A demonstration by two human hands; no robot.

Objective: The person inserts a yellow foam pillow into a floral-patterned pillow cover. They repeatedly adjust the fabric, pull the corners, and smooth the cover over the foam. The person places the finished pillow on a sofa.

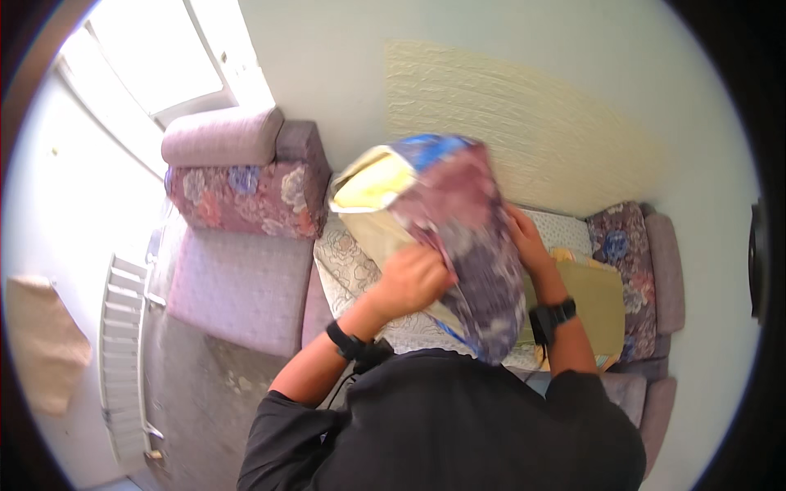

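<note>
A cushion in a floral cover (457, 202) of purple, mauve and blue is raised in front of my body, slightly blurred. At its upper left end the cover gapes, and a yellow inner part (374, 184) shows within a pale border. A beige panel runs down its left side. My left hand (414, 279) is closed on the cover's fabric near the seam where beige meets floral. My right hand (528, 239) grips the opposite edge, its fingertips partly hidden behind the cushion.
Below the cushion lies a sofa seat with a patterned white sheet (347, 251). An olive folded cloth or cushion (589, 301) rests toward the right floral armrest (620, 258). To the left are a mauve seat (239, 285), a floral cushion block (245, 193) and a white radiator (123, 356).
</note>
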